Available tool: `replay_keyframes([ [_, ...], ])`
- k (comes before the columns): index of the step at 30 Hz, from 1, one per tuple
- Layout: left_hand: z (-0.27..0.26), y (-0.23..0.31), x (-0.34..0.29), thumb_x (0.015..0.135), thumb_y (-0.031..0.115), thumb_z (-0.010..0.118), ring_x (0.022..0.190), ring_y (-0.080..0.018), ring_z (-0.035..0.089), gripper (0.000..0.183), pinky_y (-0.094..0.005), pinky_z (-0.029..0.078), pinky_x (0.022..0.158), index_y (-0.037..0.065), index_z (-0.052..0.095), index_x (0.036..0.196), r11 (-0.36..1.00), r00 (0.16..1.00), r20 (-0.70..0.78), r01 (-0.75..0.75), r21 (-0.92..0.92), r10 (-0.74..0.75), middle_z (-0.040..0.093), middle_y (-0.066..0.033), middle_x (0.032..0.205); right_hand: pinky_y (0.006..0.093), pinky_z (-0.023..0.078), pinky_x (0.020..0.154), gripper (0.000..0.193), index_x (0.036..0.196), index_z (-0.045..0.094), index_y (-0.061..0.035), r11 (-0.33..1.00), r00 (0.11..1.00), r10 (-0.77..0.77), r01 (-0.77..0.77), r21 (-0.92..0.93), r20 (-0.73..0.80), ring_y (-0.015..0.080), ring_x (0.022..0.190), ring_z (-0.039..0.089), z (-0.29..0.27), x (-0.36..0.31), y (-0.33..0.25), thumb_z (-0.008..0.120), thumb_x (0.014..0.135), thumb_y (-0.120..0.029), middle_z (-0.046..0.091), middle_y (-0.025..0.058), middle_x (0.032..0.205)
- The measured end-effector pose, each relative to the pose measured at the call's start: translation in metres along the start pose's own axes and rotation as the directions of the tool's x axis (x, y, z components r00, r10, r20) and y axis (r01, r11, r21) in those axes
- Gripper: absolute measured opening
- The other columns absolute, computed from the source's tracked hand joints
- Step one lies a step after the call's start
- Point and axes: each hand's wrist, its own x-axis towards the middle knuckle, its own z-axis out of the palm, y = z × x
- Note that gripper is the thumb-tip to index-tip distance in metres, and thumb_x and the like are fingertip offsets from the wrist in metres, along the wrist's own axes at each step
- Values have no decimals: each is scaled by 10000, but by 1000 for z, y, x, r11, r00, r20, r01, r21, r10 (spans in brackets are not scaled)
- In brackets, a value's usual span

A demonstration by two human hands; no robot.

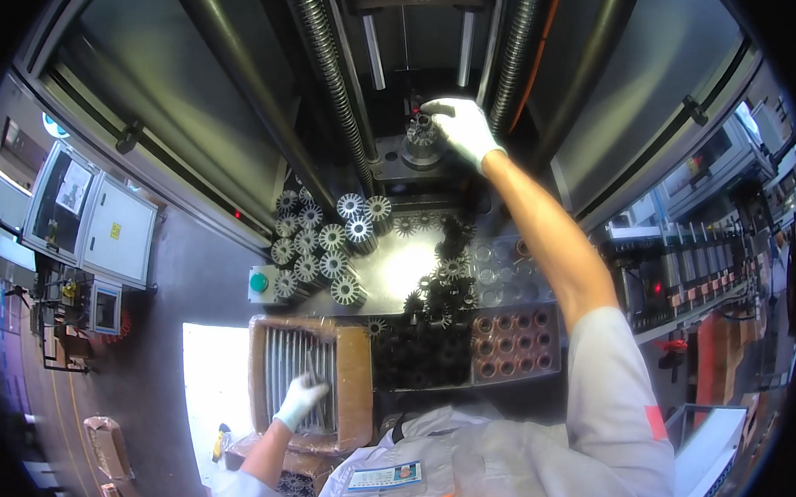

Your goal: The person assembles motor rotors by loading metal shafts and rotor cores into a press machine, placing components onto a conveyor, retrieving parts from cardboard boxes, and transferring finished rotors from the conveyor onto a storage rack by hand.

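Note:
My right hand, in a white glove, reaches to the press fixture. Its bent fingers close at a small ring-shaped metal part on top; the fingertips are partly hidden. My left hand, also gloved, is over an open cardboard box of long metal rods. Its fingers are closed around one rod, which lies slightly askew to the rest. Slotted metal cores stand in stacks on the machine table, left of the fixture.
Dark star-shaped discs lie heaped in the middle. A tray of copper-coloured rings sits to their right, below a clear tray. A green button is left of the stacks. Thick machine columns flank the fixture.

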Motion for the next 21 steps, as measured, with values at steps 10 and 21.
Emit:
replay_keyframes([
  [10, -9, 45, -69, 993, 219, 621, 616, -118, 580, 237, -294, 541, 590, 65, 557, 1161, 950, 972, -231, -114, -292, 46, 547, 17, 756, 438, 562, 841, 439, 1401, 550, -210, 776, 959, -284, 237, -585, 12, 352, 900, 688, 16, -12, 15, 504, 967, -158, 632, 174, 1125],
  [21, 85, 363, 61, 957, 174, 679, 545, -14, 445, 274, -193, 349, 482, -1, 669, 1167, 742, 786, -196, -619, -258, 587, 551, 56, 716, 402, 544, 886, 542, 1471, 501, -163, 985, 953, 169, -175, 2, 250, 274, 1033, 700, -4, -39, -5, 501, 929, -143, 712, 219, 1096],
])
